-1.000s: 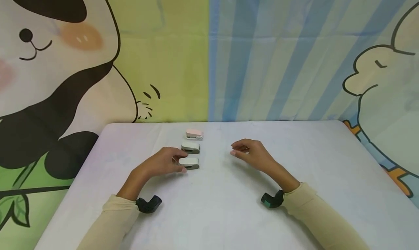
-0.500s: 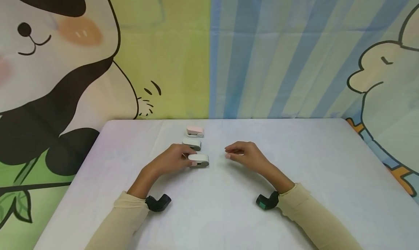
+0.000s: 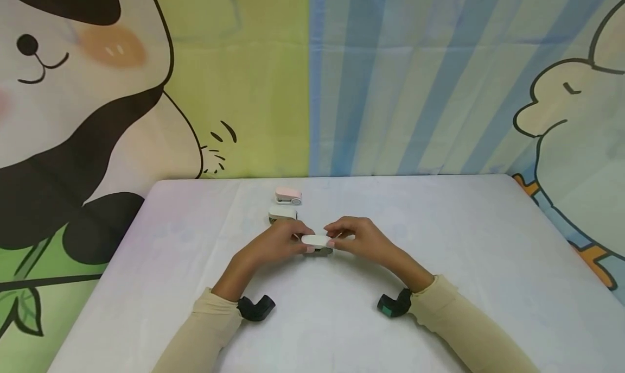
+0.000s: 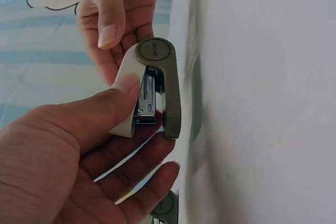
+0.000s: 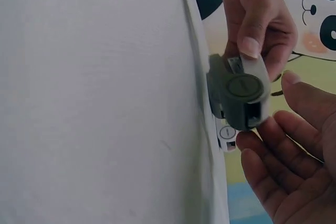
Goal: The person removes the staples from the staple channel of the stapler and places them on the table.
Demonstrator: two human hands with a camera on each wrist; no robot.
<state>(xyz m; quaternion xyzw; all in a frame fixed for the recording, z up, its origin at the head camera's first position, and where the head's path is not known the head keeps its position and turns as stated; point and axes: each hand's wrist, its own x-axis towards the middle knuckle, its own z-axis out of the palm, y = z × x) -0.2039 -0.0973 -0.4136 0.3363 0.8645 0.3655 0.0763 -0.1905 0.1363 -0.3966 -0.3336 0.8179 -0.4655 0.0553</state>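
Observation:
A small white stapler with a grey-green base [image 3: 317, 241] is held over the middle of the table. My left hand [image 3: 275, 244] grips its front end, thumb on the white top arm and fingers at the base side, as the left wrist view shows. Metal parts of the magazine [image 4: 148, 98] show between arm and base. My right hand [image 3: 363, 238] reaches to the hinge end; in the right wrist view its fingertips are right beside the round hinge [image 5: 245, 86], while its thumb [image 5: 294, 85] stands apart.
Behind the left hand, a second white and grey stapler [image 3: 282, 214] lies on the white-covered table [image 3: 322, 318]. Farther back is a pink and white stapler [image 3: 288, 195]. A cartoon-printed cloth [image 3: 263, 90] hangs behind the table. Each wrist wears a black camera [image 3: 256, 308].
My left hand has taken hold of the nearest stapler and carried it rightward, away from the other two. The right hand has shifted left, up to the stapler's hinge end.

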